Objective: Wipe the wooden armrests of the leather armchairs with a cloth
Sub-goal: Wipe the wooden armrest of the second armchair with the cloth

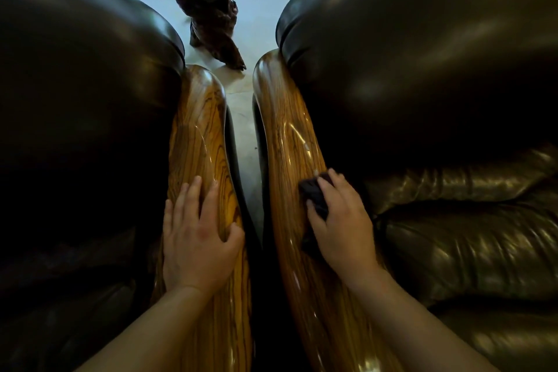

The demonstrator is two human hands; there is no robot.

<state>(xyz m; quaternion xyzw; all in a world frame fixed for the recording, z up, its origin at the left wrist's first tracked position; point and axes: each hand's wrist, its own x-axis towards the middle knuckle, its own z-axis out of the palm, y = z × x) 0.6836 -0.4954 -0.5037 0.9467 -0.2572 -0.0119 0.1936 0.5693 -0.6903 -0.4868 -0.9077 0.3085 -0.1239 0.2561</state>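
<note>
Two glossy striped wooden armrests run away from me side by side. The left armrest [199, 130] belongs to the dark leather armchair on the left [84, 100]. The right armrest [287, 130] belongs to the armchair on the right [422, 69]. My left hand [196, 232] lies flat on the left armrest with fingers spread and holds nothing. My right hand [341, 220] presses a small dark cloth [314, 193] against the right armrest, about halfway along it. Most of the cloth is hidden under my fingers.
A narrow strip of pale floor [244, 118] shows between the two chairs. A dark gnarled wooden sculpture [208, 3] stands on the floor beyond the armrest tips. The right chair's creased leather seat cushion [468, 235] lies beside my right hand.
</note>
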